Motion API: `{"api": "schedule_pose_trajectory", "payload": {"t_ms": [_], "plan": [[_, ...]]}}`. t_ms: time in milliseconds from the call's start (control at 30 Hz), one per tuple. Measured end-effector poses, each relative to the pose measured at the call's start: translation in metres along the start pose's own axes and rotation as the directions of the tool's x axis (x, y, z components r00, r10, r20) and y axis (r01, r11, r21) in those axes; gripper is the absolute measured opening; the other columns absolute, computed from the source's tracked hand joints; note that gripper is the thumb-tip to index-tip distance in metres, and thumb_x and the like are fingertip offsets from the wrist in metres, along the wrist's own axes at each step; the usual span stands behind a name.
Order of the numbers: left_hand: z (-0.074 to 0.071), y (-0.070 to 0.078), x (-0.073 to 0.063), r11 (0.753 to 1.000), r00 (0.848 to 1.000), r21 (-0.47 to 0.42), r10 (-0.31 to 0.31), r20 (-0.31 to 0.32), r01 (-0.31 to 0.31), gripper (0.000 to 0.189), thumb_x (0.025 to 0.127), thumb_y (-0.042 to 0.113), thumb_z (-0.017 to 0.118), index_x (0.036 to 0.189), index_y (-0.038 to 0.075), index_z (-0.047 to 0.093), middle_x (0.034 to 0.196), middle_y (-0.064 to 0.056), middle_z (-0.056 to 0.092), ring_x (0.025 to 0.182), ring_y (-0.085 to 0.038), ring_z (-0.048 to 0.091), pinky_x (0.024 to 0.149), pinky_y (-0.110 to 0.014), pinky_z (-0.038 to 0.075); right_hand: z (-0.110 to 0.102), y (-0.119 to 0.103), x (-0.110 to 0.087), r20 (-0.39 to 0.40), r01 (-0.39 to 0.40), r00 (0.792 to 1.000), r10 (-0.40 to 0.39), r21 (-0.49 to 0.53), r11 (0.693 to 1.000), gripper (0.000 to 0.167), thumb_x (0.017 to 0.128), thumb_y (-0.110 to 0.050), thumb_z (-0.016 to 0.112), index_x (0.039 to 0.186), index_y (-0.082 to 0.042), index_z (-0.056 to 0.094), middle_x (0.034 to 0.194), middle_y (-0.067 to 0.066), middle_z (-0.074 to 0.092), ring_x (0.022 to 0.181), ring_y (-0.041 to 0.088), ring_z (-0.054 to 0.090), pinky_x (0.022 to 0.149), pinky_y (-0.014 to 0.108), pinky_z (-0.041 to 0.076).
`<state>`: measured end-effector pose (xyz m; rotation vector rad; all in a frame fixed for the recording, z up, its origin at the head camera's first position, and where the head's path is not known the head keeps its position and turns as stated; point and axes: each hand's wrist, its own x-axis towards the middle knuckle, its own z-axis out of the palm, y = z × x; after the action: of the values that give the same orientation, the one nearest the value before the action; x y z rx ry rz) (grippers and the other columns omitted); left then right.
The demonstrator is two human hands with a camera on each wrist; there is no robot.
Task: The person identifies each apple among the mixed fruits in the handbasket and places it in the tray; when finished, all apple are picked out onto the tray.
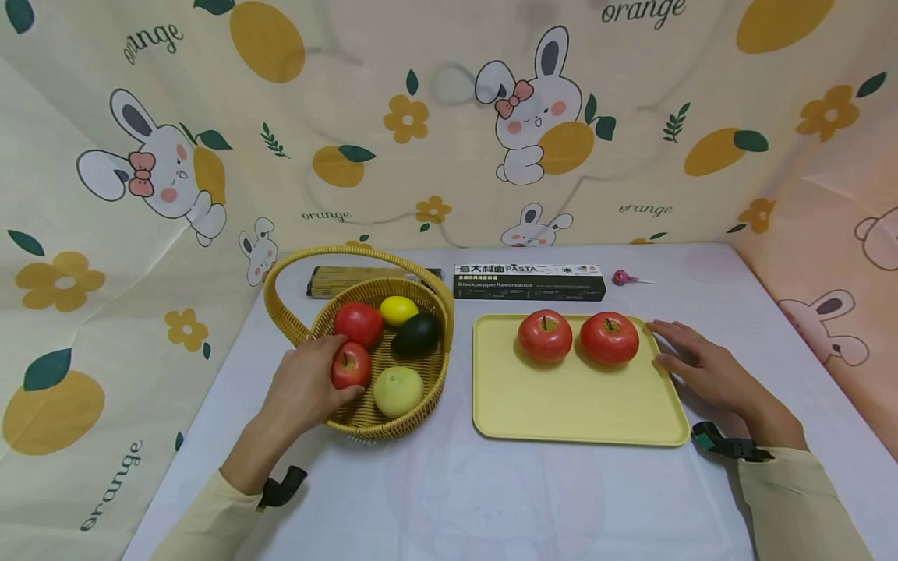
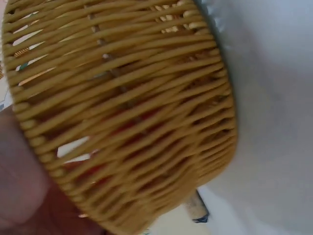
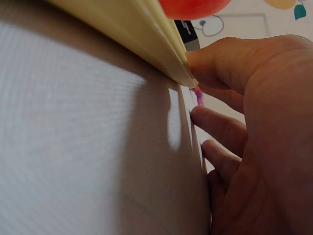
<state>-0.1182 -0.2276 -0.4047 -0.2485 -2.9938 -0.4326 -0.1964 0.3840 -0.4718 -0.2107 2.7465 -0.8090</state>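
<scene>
A small red apple (image 1: 353,365) sits in my left hand (image 1: 303,386), thumb on its near side and fingers around its far side, inside the left part of a wicker basket (image 1: 440,382). Around it in the basket are a larger red apple (image 1: 359,324), a yellow lemon (image 1: 398,311), a dark avocado (image 1: 417,335) and a pale green round fruit (image 1: 397,392). My right hand (image 1: 715,375) touches the right rim of a yellow tray (image 1: 575,405) with thumb and fingertips. On the tray stand two red apples (image 1: 545,336), side by side near its back edge.
Behind the tray lies a black-and-white pasta box (image 1: 529,283). A yellowish packet (image 1: 337,280) lies behind the basket, whose tall handle (image 1: 351,251) arches over its back. A small pink-wrapped lollipop (image 1: 623,277) is at the back right. Printed cloth (image 1: 435,101) hangs behind the table.
</scene>
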Motion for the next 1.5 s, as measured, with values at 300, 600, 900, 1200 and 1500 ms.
{"api": "schedule_pose_trajectory", "payload": {"t_ms": [300, 600, 900, 1200, 1500], "plan": [[-0.006, 0.005, 0.005, 0.999, 0.999, 0.048, 0.011, 0.043, -0.013, 0.080, 0.082, 0.030, 0.097, 0.149, 0.003, 0.064, 0.138, -0.029, 0.070, 0.119, -0.048, 0.068, 0.100, -0.068, 0.055, 0.000, 0.000, 0.001, -0.005, 0.000, 1.000, 0.000, 0.005, 1.000, 0.081, 0.110, -0.050, 0.062, 0.175, -0.018, 0.027, 0.176, 0.033, 0.021, 0.159, 0.065, 0.017, 0.109, 0.091, 0.030], [-0.010, -0.001, -0.002, 0.955, 0.998, -0.289, -0.065, 0.020, 0.068, 0.087, 0.082, 0.029, 0.098, 0.151, 0.002, 0.054, 0.141, -0.021, 0.068, 0.123, -0.041, 0.068, 0.099, -0.062, 0.063, 0.000, 0.001, 0.000, -0.007, 0.004, 1.000, -0.004, -0.006, 1.000, 0.080, 0.110, -0.050, 0.063, 0.174, -0.016, 0.029, 0.175, 0.034, 0.023, 0.158, 0.065, 0.018, 0.110, 0.091, 0.030], [-0.026, 0.012, -0.012, 0.860, 0.997, -0.507, 0.020, -0.078, -0.057, 0.089, 0.082, 0.026, 0.099, 0.158, 0.014, 0.054, 0.147, -0.010, 0.066, 0.130, -0.032, 0.067, 0.100, -0.051, 0.065, 0.000, 0.000, 0.000, -0.015, 0.007, 1.000, -0.007, 0.000, 1.000, 0.080, 0.110, -0.049, 0.062, 0.174, -0.015, 0.029, 0.176, 0.034, 0.022, 0.159, 0.065, 0.016, 0.110, 0.091, 0.028], [-0.041, 0.046, -0.014, 0.715, 0.969, -0.655, 0.207, -0.137, -0.245, 0.082, 0.081, 0.015, 0.099, 0.152, 0.019, 0.059, 0.144, 0.000, 0.068, 0.127, -0.021, 0.069, 0.100, -0.028, 0.063, -0.001, 0.000, -0.001, -0.009, 0.001, 1.000, -0.001, 0.000, 1.000, 0.080, 0.110, -0.049, 0.062, 0.174, -0.016, 0.028, 0.175, 0.034, 0.023, 0.157, 0.066, 0.020, 0.110, 0.090, 0.030], [-0.035, 0.085, 0.005, 0.612, 0.926, -0.715, 0.352, -0.136, -0.338, 0.080, 0.081, 0.016, 0.098, 0.152, 0.018, 0.062, 0.143, 0.000, 0.070, 0.125, -0.018, 0.071, 0.103, -0.035, 0.064, -0.001, 0.001, 0.000, -0.002, 0.002, 1.000, -0.002, 0.001, 1.000, 0.081, 0.109, -0.051, 0.062, 0.175, -0.017, 0.028, 0.175, 0.034, 0.022, 0.158, 0.066, 0.018, 0.109, 0.091, 0.030]]}}
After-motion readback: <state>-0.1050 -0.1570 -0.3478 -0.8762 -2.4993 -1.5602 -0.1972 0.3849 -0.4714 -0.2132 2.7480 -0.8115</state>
